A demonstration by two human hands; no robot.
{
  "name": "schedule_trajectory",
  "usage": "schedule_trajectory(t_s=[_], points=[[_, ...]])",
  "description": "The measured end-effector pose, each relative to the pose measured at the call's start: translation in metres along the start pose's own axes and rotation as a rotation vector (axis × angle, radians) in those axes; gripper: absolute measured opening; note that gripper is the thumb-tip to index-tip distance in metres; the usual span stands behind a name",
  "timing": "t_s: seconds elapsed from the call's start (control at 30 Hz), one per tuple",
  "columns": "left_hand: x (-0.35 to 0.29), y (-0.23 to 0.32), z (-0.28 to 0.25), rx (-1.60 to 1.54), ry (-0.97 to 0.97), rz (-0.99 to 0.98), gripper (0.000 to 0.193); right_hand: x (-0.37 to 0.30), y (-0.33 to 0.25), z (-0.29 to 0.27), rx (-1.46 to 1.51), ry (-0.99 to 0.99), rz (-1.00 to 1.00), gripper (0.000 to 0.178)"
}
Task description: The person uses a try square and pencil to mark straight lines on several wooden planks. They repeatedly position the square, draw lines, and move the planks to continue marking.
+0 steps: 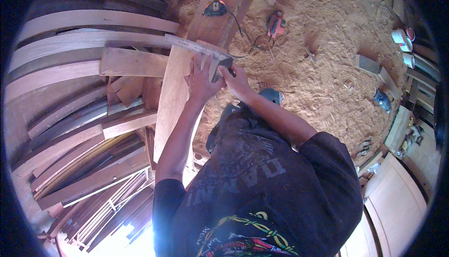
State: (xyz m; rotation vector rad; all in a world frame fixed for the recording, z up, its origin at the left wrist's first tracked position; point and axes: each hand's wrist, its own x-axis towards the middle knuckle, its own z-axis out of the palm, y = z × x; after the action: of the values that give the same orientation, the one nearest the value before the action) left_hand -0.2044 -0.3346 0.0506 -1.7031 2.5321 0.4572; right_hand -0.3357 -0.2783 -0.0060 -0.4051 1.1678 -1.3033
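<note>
The square (187, 45) lies against the spread left hand (202, 78), right hand (237, 83) gripping its end.

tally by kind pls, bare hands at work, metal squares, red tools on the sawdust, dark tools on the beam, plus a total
Left hand plus right hand: 2 hands
Metal square: 1
Red tool: 1
Dark tool: 1
Total: 5

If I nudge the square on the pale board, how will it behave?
The square is probably stiff, since it looks straight. Thin and flat, it likely slides easily over the board. The right hand, at its dark end, may resist a nudge.
</note>
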Motion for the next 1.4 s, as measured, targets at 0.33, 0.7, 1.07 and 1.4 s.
schedule_trajectory(t_s=[0.33,0.7,1.07,1.4], points=[[0.001,0.002,0.0,0.043,-0.03,-0.023,0.099,-0.001,0.0,0.001,0.007,0.025,0.003,0.025],[0.004,0.009,-0.004,0.015,-0.045,-0.071,0.104,0.01,0.009,-0.027,-0.231,-0.022,-0.16,0.03],[0.003,0.018,-0.003,0.028,-0.051,-0.106,0.107,0.072,-0.109,-0.008,-0.89,-0.255,-0.397,0.031],[0.002,0.022,-0.012,-0.039,-0.117,-0.161,0.105,0.1,-0.112,0.007,-0.93,-0.428,-0.786,0.025]])
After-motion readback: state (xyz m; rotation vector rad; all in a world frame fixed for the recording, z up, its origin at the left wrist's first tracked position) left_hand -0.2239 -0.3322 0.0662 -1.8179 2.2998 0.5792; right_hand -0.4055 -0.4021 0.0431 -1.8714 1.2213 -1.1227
